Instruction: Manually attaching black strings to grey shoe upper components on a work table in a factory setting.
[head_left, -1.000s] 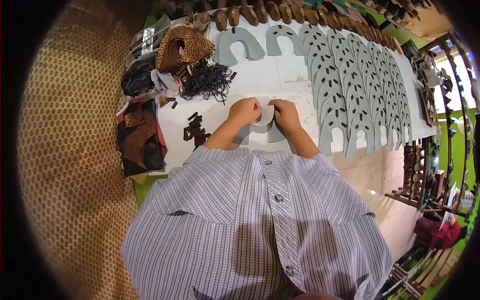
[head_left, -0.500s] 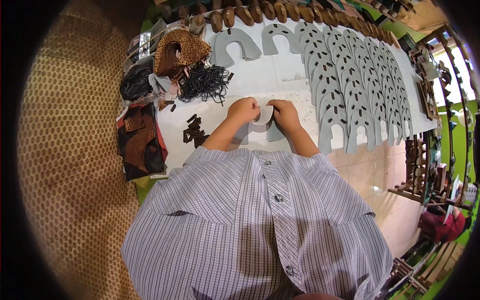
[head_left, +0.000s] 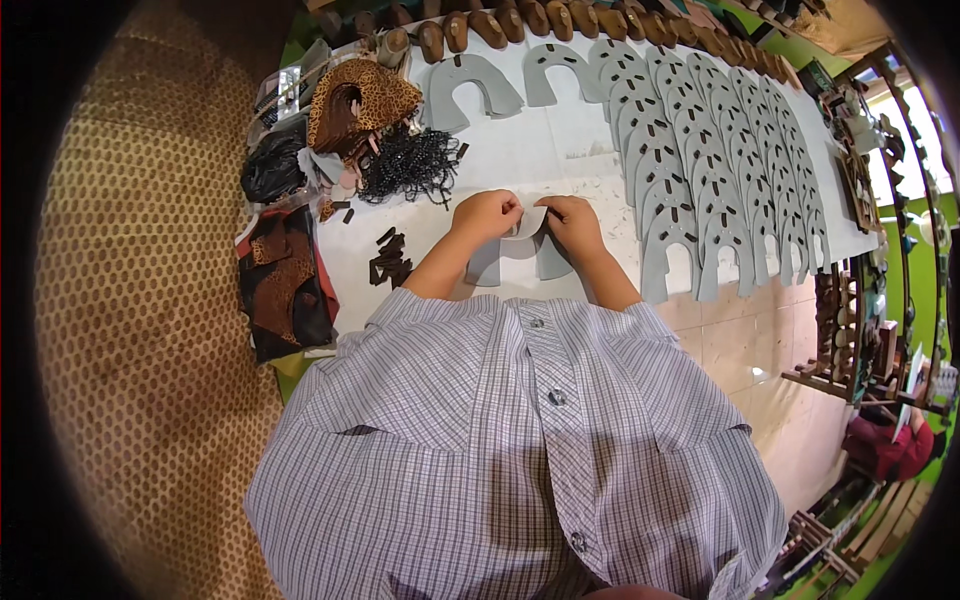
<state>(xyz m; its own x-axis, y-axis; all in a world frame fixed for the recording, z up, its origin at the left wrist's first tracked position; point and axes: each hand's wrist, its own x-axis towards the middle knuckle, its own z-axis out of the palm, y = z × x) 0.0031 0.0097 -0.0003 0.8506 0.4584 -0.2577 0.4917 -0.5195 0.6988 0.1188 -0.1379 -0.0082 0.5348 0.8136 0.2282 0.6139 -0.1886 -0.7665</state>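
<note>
Between my hands is a grey U-shaped leather-like piece (head_left: 484,268), its curved top edge bent over so that a pale underside shows. My left hand (head_left: 487,214) pinches the left part of this bend, fingers curled in. On the other side, my right hand (head_left: 570,222) grips the bend with thumb and fingers pressed together. The piece's two legs hang toward my shirt. Whether a small strip is under my fingers is hidden. Left of my left forearm lies a pile of short dark brown strips (head_left: 388,262).
Overlapping rows of grey U-shaped pieces with dark strips (head_left: 712,165) cover the table's right side. Two more (head_left: 450,85) (head_left: 548,62) lie at the back, before a line of brown shoe lasts (head_left: 488,30). Black cords (head_left: 405,165) and leopard-print material (head_left: 365,95) lie left. Someone in red (head_left: 895,450) is lower right.
My hands have shifted only slightly, and the right one has turned a little on the bent edge. Both keep their grip on the grey piece.
</note>
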